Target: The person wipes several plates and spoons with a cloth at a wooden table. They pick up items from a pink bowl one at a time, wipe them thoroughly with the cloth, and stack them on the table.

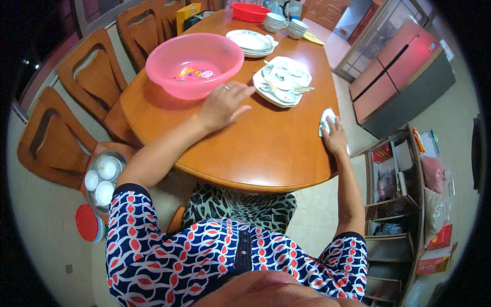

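Note:
My left hand (225, 106) holds nothing, its fingers spread, between a pink plastic basin (165, 82) and a stack of white plates with spoons on top. Its fingertips reach towards the rim of the lowest plate (264, 96); whether they touch is unclear. At the right edge of the wooden dining table (264, 153), my right hand (336, 139) presses on a folded white cloth (327, 116). Cartoon pictures show on the basin's bottom. Several white spoons (285, 96) lie piled on the plates, some handles jutting over the rim.
Behind stand stacked round plates (249, 40), stacked bowls (274, 21) and a red basin (250, 12). Wooden chairs (92, 73) line the left side; one bears a metal bowl (89, 195) of white dishes. A shelf unit (387, 240) and a pink refrigerator (399, 63) stand at right.

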Available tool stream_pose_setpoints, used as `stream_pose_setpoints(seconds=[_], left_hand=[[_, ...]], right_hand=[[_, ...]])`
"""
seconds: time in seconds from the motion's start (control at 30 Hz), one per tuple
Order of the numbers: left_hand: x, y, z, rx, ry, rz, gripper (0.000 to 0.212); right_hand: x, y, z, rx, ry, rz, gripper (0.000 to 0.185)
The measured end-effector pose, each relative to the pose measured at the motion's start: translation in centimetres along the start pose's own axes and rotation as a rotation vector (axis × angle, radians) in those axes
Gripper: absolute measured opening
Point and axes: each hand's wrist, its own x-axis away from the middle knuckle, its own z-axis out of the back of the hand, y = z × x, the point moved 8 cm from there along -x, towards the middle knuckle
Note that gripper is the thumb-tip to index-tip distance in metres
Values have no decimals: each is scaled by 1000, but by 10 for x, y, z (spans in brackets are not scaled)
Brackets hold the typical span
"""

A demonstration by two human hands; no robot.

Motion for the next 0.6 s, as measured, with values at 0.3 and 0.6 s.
stream_pose_setpoints(seconds=[0.3, 0.6], left_hand=[[64, -103, 82, -403, -161, 447, 51], [82, -112, 127, -225, 67, 393, 27]], right_hand=[[41, -75, 14, -54, 61, 247, 64], [139, -265, 50, -170, -80, 851, 66]])
